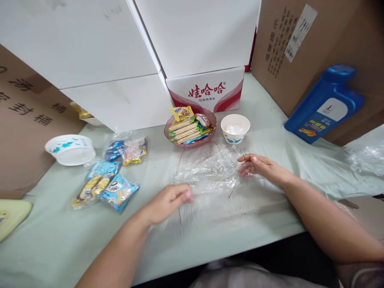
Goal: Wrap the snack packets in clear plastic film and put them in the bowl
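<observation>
A clear, crinkled plastic bag [207,172] lies spread on the cloth in front of me. My left hand [171,202] is at the bag's lower left, fingers loosely bent and slightly blurred, with nothing visible in them. At its right edge is my right hand [259,168], fingers apart and holding nothing I can see; whether it touches the film I cannot tell. Just behind the bag stand a pink glass bowl [192,145] filled with wrapped snack sticks [184,131] and a white paper bowl [234,138] with a blue leaf pattern.
Several snack packets [118,192] lie at left beside a tilted white bowl [72,150]. A blue bottle [325,106] leans against a cardboard box [288,76] at right. White boxes [207,36] line the back. A yellow-green object [13,216] sits at far left.
</observation>
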Demonstrator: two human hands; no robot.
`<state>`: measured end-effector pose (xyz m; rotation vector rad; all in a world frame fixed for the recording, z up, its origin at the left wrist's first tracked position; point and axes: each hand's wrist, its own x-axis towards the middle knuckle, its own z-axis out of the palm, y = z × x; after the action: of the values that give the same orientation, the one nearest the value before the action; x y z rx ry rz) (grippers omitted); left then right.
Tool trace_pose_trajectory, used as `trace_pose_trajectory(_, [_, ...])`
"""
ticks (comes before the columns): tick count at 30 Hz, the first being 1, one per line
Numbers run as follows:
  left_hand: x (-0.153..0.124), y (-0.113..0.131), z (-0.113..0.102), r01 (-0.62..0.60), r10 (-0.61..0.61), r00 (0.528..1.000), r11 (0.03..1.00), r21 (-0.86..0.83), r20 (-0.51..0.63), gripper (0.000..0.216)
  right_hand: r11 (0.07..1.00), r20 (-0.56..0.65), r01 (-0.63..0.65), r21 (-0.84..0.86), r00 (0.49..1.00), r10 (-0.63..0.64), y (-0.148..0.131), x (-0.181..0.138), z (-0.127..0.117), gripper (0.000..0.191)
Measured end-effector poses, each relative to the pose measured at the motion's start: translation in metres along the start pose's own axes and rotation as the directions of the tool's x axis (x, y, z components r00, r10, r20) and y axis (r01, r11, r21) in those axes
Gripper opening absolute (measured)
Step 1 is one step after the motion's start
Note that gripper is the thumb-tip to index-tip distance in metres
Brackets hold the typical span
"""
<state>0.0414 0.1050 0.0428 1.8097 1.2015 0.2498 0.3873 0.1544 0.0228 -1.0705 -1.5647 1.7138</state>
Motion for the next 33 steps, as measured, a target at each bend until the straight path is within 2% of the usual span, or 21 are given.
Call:
trace_pose_trajectory(3, [0.012, -0.018, -0.013, 0.156, -0.225, 0.958, 0.928, -0.337, -0.175, 0.048, 1.000, 0.093, -0.023, -0.006, 0.995, 0.023, 0.004, 0.002, 0.000, 0.072])
trace_pose_trajectory(6, [0.019, -0.028, -0.015, 0.244, -0.357, 0.902, 0.885, -0.397, -0.242, 0.046, 0.978, 0.126, -0.011, -0.208, 0.991, 0.038, 0.002, 0.000, 0.003, 0.077])
trace_pose_trajectory(8, [0.019, -0.029, -0.014, 0.257, -0.363, 0.892, 0.898, -0.357, -0.271, 0.041, 0.946, 0.096, -0.010, -0.323, 0.994, 0.043, -0.002, -0.002, 0.008, 0.068])
trace_pose_trajectory(11, [0.017, -0.028, -0.013, 0.234, -0.328, 0.884, 0.928, -0.291, -0.333, 0.033, 0.945, -0.006, -0.087, -0.316, 0.996, 0.089, -0.004, -0.004, 0.017, 0.057])
trace_pose_trajectory(14, [0.017, -0.031, -0.012, 0.226, -0.309, 0.851, 0.946, -0.234, -0.426, 0.026, 0.947, -0.114, -0.179, -0.267, 0.982, 0.154, -0.001, -0.002, 0.021, 0.068])
trace_pose_trajectory(17, [0.020, -0.037, -0.008, 0.235, -0.296, 0.821, 0.955, -0.183, -0.489, 0.024, 0.908, -0.163, -0.213, -0.361, 0.973, 0.163, 0.004, 0.001, 0.021, 0.077])
trace_pose_trajectory(21, [0.022, -0.040, -0.005, 0.238, -0.256, 0.811, 0.966, -0.103, -0.527, 0.029, 0.857, -0.277, -0.132, -0.498, 0.961, -0.013, 0.008, 0.003, 0.019, 0.074])
trace_pose_trajectory(26, [0.018, -0.033, -0.009, 0.308, -0.213, 0.794, 0.948, 0.074, -0.570, 0.030, 0.791, -0.324, -0.118, -0.601, 0.940, -0.106, 0.013, 0.006, 0.024, 0.045])
trace_pose_trajectory(30, [0.015, -0.024, -0.010, 0.435, -0.187, 0.767, 0.854, 0.284, -0.613, 0.027, 0.673, -0.336, -0.149, -0.724, 0.929, -0.156, 0.019, 0.010, 0.027, 0.037])
trace_pose_trajectory(33, [0.016, -0.019, -0.008, 0.508, -0.170, 0.764, 0.753, 0.418, -0.622, 0.026, 0.532, -0.328, -0.146, -0.834, 0.906, -0.267, 0.022, 0.013, 0.030, 0.035])
